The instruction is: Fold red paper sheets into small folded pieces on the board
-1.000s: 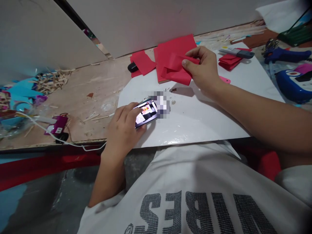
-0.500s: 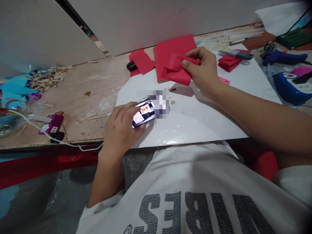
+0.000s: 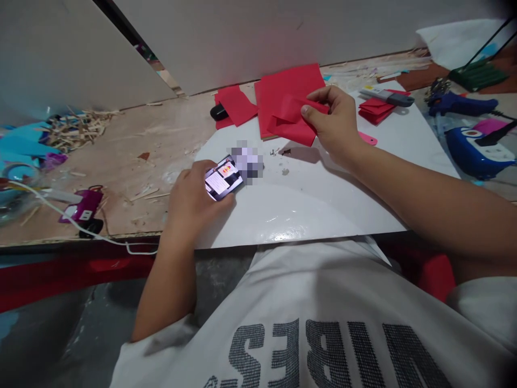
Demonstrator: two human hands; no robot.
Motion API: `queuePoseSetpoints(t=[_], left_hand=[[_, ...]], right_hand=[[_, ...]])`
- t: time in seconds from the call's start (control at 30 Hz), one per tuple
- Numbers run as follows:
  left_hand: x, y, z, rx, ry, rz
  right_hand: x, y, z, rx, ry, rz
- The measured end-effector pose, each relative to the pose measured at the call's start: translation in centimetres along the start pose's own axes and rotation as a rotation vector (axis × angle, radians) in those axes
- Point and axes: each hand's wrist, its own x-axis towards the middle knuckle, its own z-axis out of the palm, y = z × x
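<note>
My left hand (image 3: 191,196) is closed around a smartphone (image 3: 223,179) with a lit screen, held low over the left part of the white board (image 3: 315,199). The far end of the phone is blurred out by pixelation. Between the thumb and fingers of my right hand (image 3: 335,121) is a piece of folded red paper (image 3: 293,128). It hangs in front of a stack of larger red sheets (image 3: 286,75), covering part of it. Smaller red paper pieces (image 3: 238,105) lie left of that stack, over a black object (image 3: 218,112).
A box cutter (image 3: 388,97) rests on folded red papers (image 3: 375,111) at the right. Farther right are a blue glue gun (image 3: 464,103) and a blue tape dispenser (image 3: 470,153). At left lie wood scraps (image 3: 83,129), a purple plug adapter (image 3: 84,205) and a white cable (image 3: 76,223).
My left hand has moved left and slightly away from me with the smartphone, and its finger no longer lies over the screen. My right hand keeps its grip on the red paper.
</note>
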Motion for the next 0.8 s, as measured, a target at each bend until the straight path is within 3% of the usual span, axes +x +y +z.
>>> queuePoseSetpoints(t=[0.13, 0.3, 0.47, 0.57, 0.67, 0.8], left_hand=[[3.3, -1.0, 1.0, -0.111, -0.004, -0.240], [6.3, -3.5, 2.8, -0.304, -0.028, -0.315], [5.7, -7.4, 3.3, -0.610, -0.099, -0.325], [4.6, -9.0, 2.9, -0.797, -0.079, -0.356], [3.9, -8.8, 2.4, -0.806, -0.037, -0.389], [4.0, -7.1, 2.0, -0.729, -0.018, -0.419]], right_hand=[[0.3, 1.2, 0.3, 0.066, 0.007, 0.010], [1.2, 3.7, 0.4, 0.103, -0.001, -0.036], [0.7, 3.2, 0.4, 0.106, 0.040, -0.012], [0.1, 2.4, 0.7, 0.143, 0.067, 0.029], [-0.3, 1.9, 0.8, 0.163, 0.096, 0.073], [-0.4, 1.3, 0.6, 0.155, 0.075, 0.079]])
